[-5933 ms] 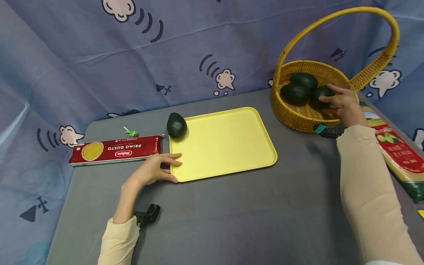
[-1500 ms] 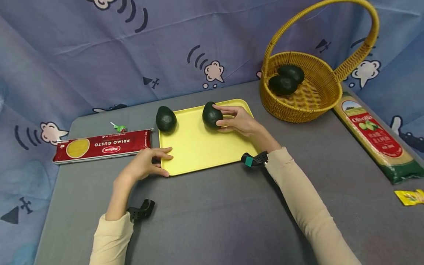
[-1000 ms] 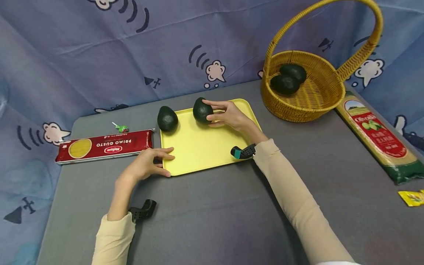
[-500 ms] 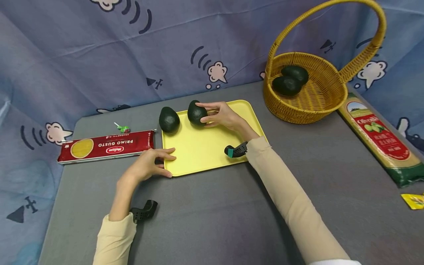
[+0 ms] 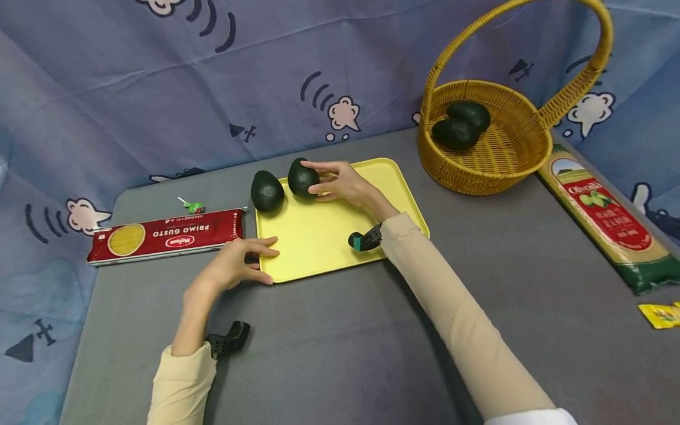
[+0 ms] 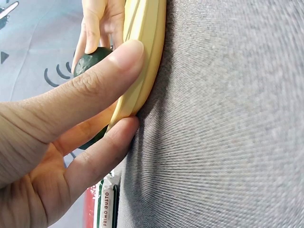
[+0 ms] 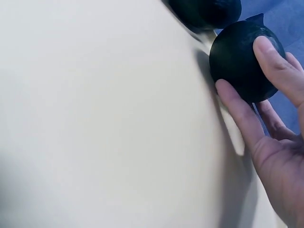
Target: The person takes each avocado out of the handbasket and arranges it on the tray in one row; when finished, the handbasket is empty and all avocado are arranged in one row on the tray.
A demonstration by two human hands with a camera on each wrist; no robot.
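My right hand (image 5: 342,184) holds a dark green avocado (image 5: 301,180) at the far side of the yellow tray (image 5: 319,248), fingers and thumb around its right side. A second avocado (image 5: 267,192) sits to its left at the tray's far left corner, a narrow gap from the held one in the head view. With thumb and fingers my left hand (image 5: 234,262) grips the tray's near left corner. In the right wrist view the held avocado (image 7: 244,61) stands by the tray's rim, the other avocado (image 7: 206,12) close beyond it.
A wicker basket (image 5: 478,183) with a tall handle stands back right, two avocados (image 5: 462,127) inside. A noodle bag (image 5: 600,212) and a yellow packet (image 5: 660,316) lie at the right. A red spaghetti pack (image 5: 167,235) and a green lollipop (image 5: 193,206) lie left of the tray.
The right hand has taken an avocado from the basket and carried it left over the tray, up beside the other avocado. The left hand keeps its grip on the tray corner.
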